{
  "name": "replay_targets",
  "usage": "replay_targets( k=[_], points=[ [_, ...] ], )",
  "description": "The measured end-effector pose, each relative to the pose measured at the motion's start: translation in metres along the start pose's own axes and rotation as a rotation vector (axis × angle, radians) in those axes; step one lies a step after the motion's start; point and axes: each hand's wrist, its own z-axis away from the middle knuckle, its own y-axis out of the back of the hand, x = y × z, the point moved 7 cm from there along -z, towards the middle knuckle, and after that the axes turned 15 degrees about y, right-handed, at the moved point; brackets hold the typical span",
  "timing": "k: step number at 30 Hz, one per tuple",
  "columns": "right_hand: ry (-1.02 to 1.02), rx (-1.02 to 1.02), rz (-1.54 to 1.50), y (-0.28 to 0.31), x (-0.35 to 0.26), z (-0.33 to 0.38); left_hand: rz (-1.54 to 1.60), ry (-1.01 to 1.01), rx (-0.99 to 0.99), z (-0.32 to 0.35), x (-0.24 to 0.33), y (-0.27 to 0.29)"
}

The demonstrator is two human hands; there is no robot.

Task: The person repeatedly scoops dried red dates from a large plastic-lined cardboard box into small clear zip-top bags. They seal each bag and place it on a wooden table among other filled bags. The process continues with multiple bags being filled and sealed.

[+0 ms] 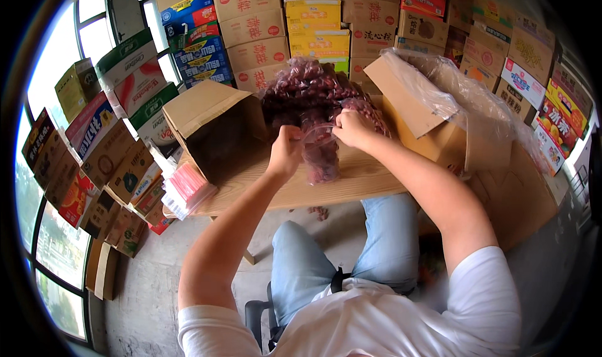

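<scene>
I see the left hand and right hand gripping a clear bag, a fruit pile at its twelve o'clock.

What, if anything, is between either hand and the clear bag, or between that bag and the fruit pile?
Nothing visible: the left hand and right hand are at the mouth of the clear bag, and the fruit pile lies just beyond. The open box stands aside, leftward.
</scene>
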Motion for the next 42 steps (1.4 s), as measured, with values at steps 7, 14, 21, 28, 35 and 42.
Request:
replay_targets(
  k=[7,14,21,28,35,42],
  points=[
    [0.224,0.321,-0.507,-0.03,0.045,-0.01,0.023,0.004,-0.131,0.007,-0.059,-0.028],
    [-0.183,0.243,-1.488,-0.09,0.062,0.016,0.219,-0.041,-0.107,0.003,-0.072,-0.078],
    [0.034,0.112,-1.741,-0.112,0.067,0.062,0.373,0.118,-0.219,-0.028,-0.082,-0.097],
    [0.008,0.148,-1.365,-0.105,0.062,0.059,0.436,0.103,-0.32,-0.045,-0.089,-0.107],
    [-0.035,0.408,-1.333,-0.101,0.079,0.063,0.468,0.043,-0.554,-0.027,-0.079,-0.125],
    [-0.174,0.4,-1.335,-0.107,0.073,0.071,0.122,0.066,-0.356,-0.027,-0.095,-0.123]
  ],
)
